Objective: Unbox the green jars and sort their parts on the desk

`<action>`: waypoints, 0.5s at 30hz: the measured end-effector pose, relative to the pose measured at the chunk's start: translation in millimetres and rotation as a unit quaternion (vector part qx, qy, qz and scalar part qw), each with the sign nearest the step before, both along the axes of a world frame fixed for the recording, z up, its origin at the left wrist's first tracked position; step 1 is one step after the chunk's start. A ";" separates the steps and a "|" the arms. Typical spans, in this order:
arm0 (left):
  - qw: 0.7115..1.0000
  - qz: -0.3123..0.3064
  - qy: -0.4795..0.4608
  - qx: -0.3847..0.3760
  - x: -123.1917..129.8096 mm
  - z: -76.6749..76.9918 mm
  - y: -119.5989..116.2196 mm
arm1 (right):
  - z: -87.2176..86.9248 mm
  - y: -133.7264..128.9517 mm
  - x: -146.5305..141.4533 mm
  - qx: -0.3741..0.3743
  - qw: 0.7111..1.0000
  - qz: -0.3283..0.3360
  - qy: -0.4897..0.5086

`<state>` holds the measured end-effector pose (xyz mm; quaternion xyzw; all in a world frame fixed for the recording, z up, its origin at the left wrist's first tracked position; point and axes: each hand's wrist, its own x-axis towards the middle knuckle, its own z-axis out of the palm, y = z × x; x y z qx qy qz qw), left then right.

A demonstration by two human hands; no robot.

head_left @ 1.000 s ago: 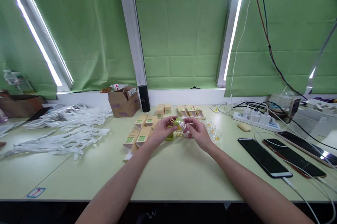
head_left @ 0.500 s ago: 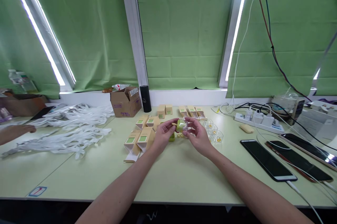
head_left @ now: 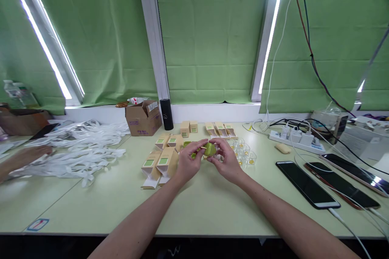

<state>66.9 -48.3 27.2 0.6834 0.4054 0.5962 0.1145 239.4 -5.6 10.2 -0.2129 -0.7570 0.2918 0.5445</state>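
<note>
In front of me, above the table, my left hand (head_left: 190, 159) is closed on a small rounded green piece (head_left: 209, 149) with a short pale stick pointing left. My right hand (head_left: 227, 157) pinches the same piece from the other side; something clear shows by its fingers, partly hidden. Just behind the left fingers more green pieces (head_left: 186, 144) are partly visible. Right of my right hand stand several clear plastic cups (head_left: 251, 157) with gold-coloured spots in the bottom. Left of my left hand are several kraft boxes (head_left: 168, 159) with green windows, some with flaps open.
More kraft boxes (head_left: 221, 129) stand farther back, near a cardboard carton (head_left: 143, 119) and a black cylinder (head_left: 166, 114). White straps (head_left: 73, 157) lie left, with another person's hand (head_left: 33, 154) on them. Phones (head_left: 307, 184), cables and a power strip (head_left: 296, 141) occupy the right.
The green piece has turned between my fingers, so its green side faces me more and the clear part shows less. The other person's hand moved right over the straps.
</note>
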 end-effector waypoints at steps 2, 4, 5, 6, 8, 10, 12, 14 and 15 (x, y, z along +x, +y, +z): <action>1.000 -0.003 0.015 0.014 -0.7 0.5 0.7 | 0.7 0.0 1.2 0.000 1.000 -0.004 -0.002; 0.999 0.005 0.017 0.027 -0.6 0.3 1.6 | 0.9 0.1 2.0 -0.003 1.000 -0.006 -0.008; 0.999 0.012 0.014 0.031 -0.2 0.0 1.9 | 0.9 0.2 2.1 -0.005 1.000 -0.007 -0.011; 0.999 0.021 0.010 0.032 0.4 -0.3 2.0 | 0.7 0.3 2.1 -0.006 1.000 -0.009 -0.014; 0.999 0.037 0.000 0.026 1.7 -1.3 1.9 | 0.2 1.0 2.0 -0.008 1.000 -0.016 -0.019; 0.999 0.045 -0.018 0.016 2.7 -2.4 1.8 | -0.6 2.3 2.0 -0.007 0.999 -0.025 -0.023; 0.998 0.045 -0.046 0.002 2.7 -3.5 2.4 | -1.4 4.2 2.5 -0.007 0.999 -0.032 -0.024; 0.996 0.036 -0.083 -0.019 1.8 -3.9 4.0 | -2.0 6.0 3.4 -0.010 0.999 -0.034 -0.018; 0.993 0.029 -0.106 -0.032 1.1 -3.8 5.1 | -2.3 6.8 3.9 -0.013 0.999 -0.034 -0.014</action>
